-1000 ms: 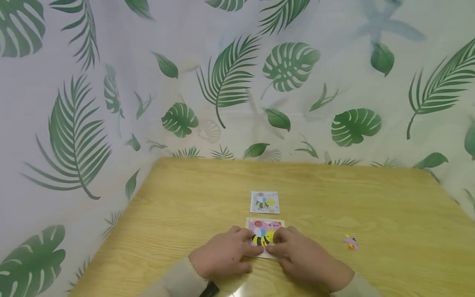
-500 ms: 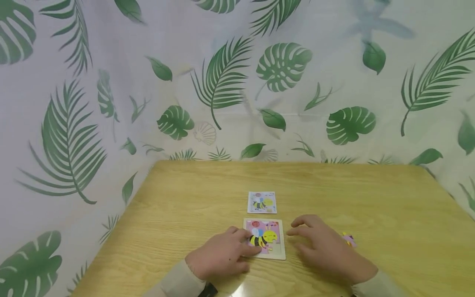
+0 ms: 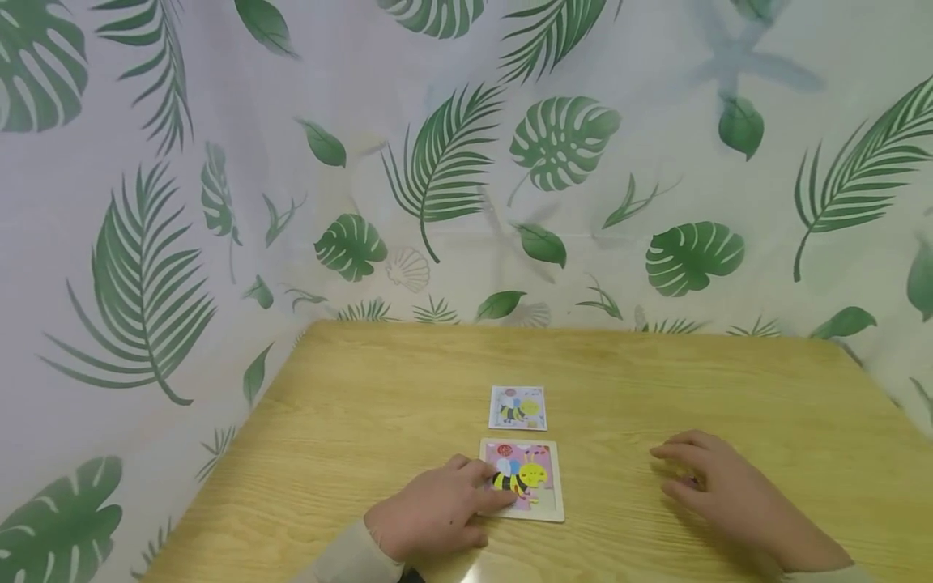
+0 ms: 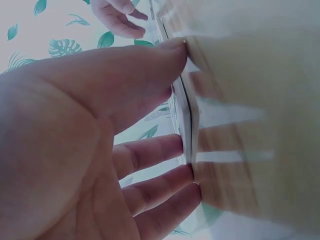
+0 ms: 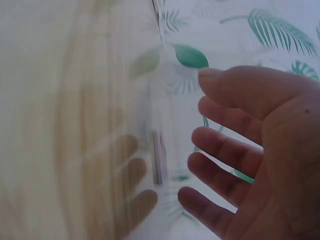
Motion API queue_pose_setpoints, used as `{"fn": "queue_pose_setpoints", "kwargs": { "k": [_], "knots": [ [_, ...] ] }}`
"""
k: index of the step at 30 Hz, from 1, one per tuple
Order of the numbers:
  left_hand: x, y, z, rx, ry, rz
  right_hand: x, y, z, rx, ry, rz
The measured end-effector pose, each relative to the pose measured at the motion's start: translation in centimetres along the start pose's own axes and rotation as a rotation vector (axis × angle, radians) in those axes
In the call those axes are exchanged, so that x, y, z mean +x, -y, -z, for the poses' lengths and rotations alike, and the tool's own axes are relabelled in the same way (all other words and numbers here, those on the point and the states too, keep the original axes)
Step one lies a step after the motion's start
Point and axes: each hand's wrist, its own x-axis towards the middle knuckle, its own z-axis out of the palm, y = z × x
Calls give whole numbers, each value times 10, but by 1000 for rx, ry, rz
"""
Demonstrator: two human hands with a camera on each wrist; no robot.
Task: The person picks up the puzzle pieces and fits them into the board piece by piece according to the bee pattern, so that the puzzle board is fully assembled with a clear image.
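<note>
My left hand (image 3: 437,504) rests on a bee jigsaw puzzle (image 3: 530,470) in a pale frame, fingertips on its left part. Bare pale board shows in its lower right corner. In the left wrist view my left thumb and fingertips (image 4: 192,172) touch down along the puzzle's edge. My right hand (image 3: 736,494) is over at the right, thumb and fingers apart, around a small heap of puzzle pieces (image 3: 696,483) mostly hidden beneath it. Nothing is between the right fingers (image 5: 220,145) in the right wrist view; a thin low edge lies beyond them.
A smaller card (image 3: 517,408) with the same bee picture lies just behind the puzzle. The wooden table (image 3: 379,389) reaches back to a white cloth (image 3: 466,162) printed with green leaves, which also covers the left side.
The right hand has let go of the puzzle and moved right, to the loose pieces. My left hand has stayed on the puzzle. The head view has shifted slightly.
</note>
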Motion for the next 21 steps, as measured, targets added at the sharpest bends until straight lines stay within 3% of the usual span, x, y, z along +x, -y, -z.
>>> {"fn": "queue_pose_setpoints", "kwargs": {
  "k": [4,14,21],
  "knots": [
    [-1,0,2,8,-13,-1,-6,-16,7,-43,16,-41],
    [3,0,4,36,-5,-20,-13,-38,14,-114,45,-29],
    [-2,0,5,-13,72,32,-13,-40,5,-95,59,-34]
  ]
}}
